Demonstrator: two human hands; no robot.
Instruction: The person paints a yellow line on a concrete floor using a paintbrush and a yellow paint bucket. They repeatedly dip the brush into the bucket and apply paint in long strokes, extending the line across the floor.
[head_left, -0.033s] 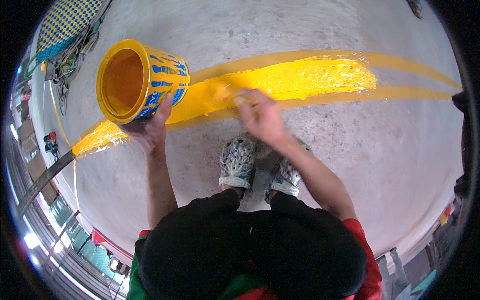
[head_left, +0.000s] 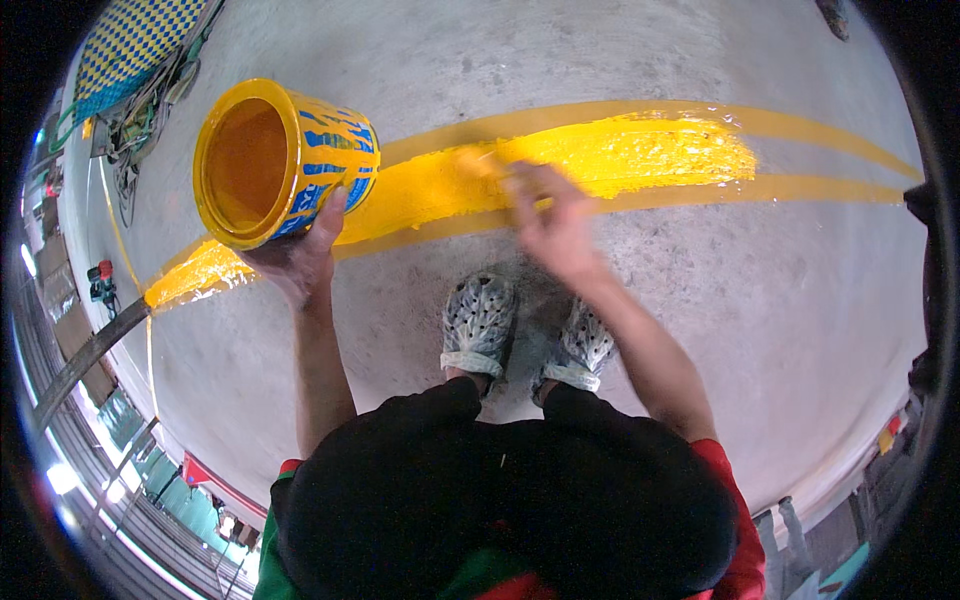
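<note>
Apparently, the brush (head_left: 483, 161) gripped in right fingers (head_left: 546, 180) spreads paint (head_left: 640, 152) beneath, needing even strokes next; left fingers (head_left: 331, 214) hold a bucket (head_left: 318, 160).

A workshop or industrial hall is suggested by the grey concrete floor (head_left: 740, 300), crossed by a yellow stripe (head_left: 640, 155); beyond the stripe's left end, a woven sheet (head_left: 130, 48) and tangled cords (head_left: 140, 125) are seen.

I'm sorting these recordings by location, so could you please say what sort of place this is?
Probably a workshop or warehouse: a grey, concrete-looking floor, a yellow painted stripe across it, and a checkered woven sheet.
</note>
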